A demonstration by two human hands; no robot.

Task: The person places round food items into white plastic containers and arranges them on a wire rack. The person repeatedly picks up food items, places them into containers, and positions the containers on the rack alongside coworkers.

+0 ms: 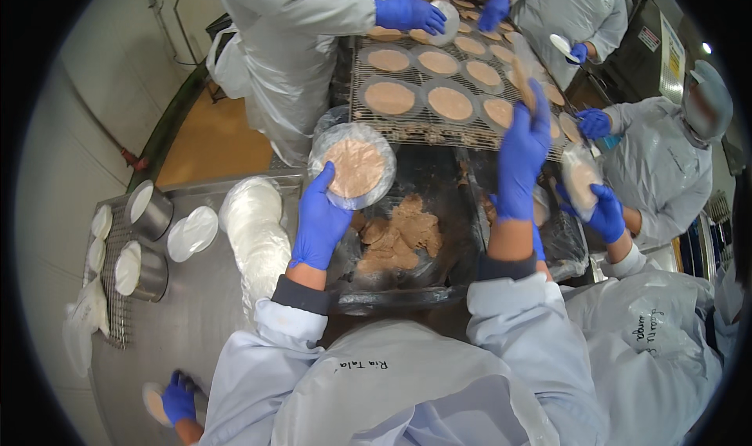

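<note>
My left hand [323, 219], blue-gloved, grips the lower left edge of a flat tan patty [354, 169] on a round clear plastic sheet, thumb on top. My right hand [523, 152] is raised at the near right edge of the wire rack [423, 131], fingers pointing up. Against its fingers stands a second tan patty [523, 78], seen edge-on and blurred, with plastic film beside it. Below and between my hands, a mound of tan paste [401, 234] lies in a dark tray lined with clear plastic.
Rows of patties on round sheets cover the rack. Co-workers stand around it; one at right holds a plastic-wrapped patty [581, 181]. On the steel table [196, 313] at left are metal cylinders [149, 211], white round sheets [193, 234] and a plastic-covered stack [254, 219]. Another person's gloved hand [178, 399] is lower left.
</note>
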